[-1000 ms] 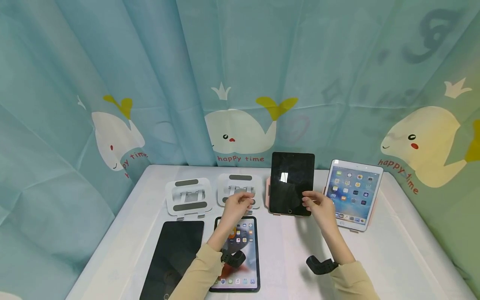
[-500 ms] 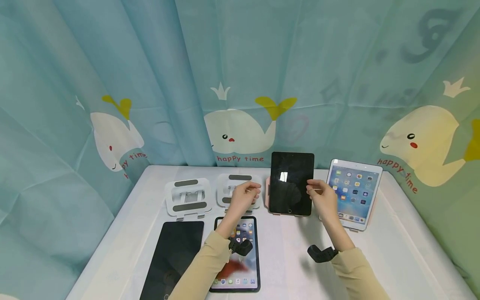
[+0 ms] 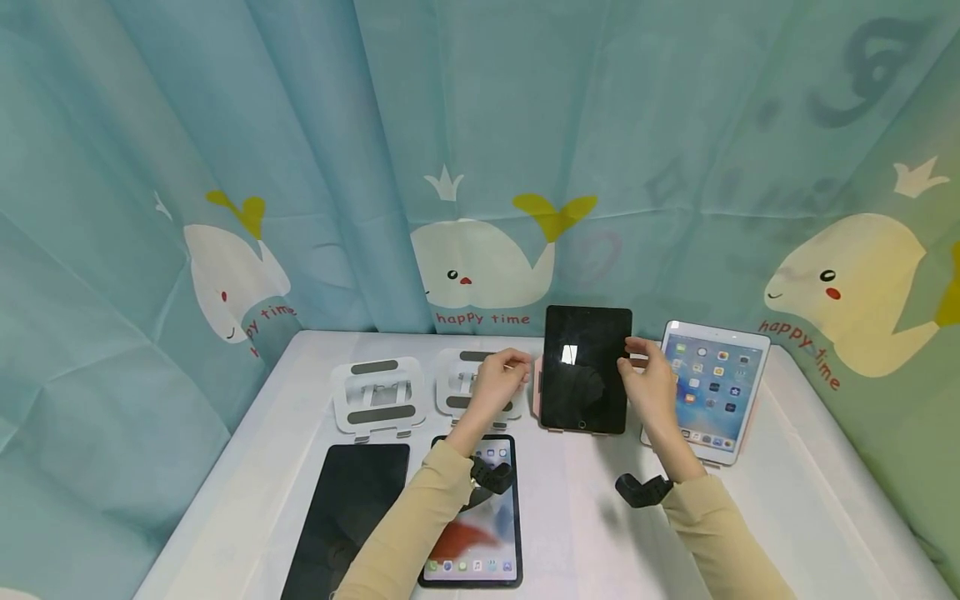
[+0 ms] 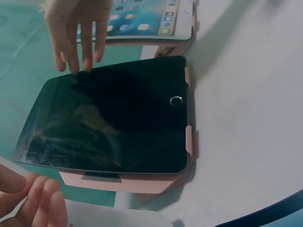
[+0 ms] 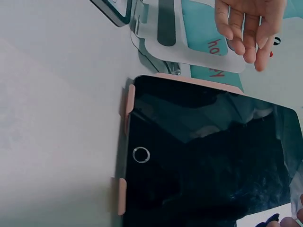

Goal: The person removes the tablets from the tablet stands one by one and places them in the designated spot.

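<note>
Leaning on a pink stand (image 4: 137, 184) on the counter (image 3: 562, 517), the black tablet (image 3: 583, 368) sits between the left hand (image 3: 499, 383), empty with fingers relaxed and slightly bent just beside its left edge, and the right hand (image 3: 649, 385), empty with fingers loosely extended at its right edge, contact unclear.

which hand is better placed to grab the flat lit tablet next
Probably the left hand: it appears nearer the flat lit tablet, and its sleeve passes over it. The right hand is farther off, by the right edge of the propped dark tablet.
</note>
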`<state>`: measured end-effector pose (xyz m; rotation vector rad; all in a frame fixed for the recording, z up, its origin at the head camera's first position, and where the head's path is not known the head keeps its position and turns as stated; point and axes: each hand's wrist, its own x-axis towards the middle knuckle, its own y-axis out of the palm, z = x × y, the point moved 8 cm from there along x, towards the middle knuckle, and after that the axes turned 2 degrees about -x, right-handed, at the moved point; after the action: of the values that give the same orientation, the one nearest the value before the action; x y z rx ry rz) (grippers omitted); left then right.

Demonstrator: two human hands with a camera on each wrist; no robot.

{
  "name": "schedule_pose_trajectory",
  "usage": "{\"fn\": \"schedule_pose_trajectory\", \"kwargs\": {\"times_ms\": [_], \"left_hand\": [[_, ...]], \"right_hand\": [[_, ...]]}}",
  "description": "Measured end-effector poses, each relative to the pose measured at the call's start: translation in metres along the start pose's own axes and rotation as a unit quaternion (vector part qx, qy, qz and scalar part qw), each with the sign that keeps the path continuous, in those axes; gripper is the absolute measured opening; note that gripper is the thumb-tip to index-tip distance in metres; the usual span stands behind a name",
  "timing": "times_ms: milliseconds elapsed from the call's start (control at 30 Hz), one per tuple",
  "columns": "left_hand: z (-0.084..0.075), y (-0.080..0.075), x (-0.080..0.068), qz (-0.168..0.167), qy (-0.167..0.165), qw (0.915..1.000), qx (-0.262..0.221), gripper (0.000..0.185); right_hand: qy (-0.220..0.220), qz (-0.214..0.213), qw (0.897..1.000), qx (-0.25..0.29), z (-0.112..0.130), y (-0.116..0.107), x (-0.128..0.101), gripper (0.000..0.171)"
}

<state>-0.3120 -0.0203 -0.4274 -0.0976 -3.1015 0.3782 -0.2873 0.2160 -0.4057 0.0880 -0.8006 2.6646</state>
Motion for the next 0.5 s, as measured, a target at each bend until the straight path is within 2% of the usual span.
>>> {"fn": "schedule_pose_trajectory", "kwargs": {"times_ms": [200, 500], "left_hand": [[-0.006, 0.003, 0.008, -0.003, 0.016, 0.9998, 0.013, 0.019], [-0.016, 0.009, 0.023, -0.013, 0.028, 0.9992, 0.026, 0.020]], "right_hand": [[-0.026, -0.017, 0.999, -0.011, 0.008, -0.004, 0.007, 0.040], [-0.059, -0.035, 0.995, -0.075, 0.018, -0.005, 0.015, 0.044]]}}
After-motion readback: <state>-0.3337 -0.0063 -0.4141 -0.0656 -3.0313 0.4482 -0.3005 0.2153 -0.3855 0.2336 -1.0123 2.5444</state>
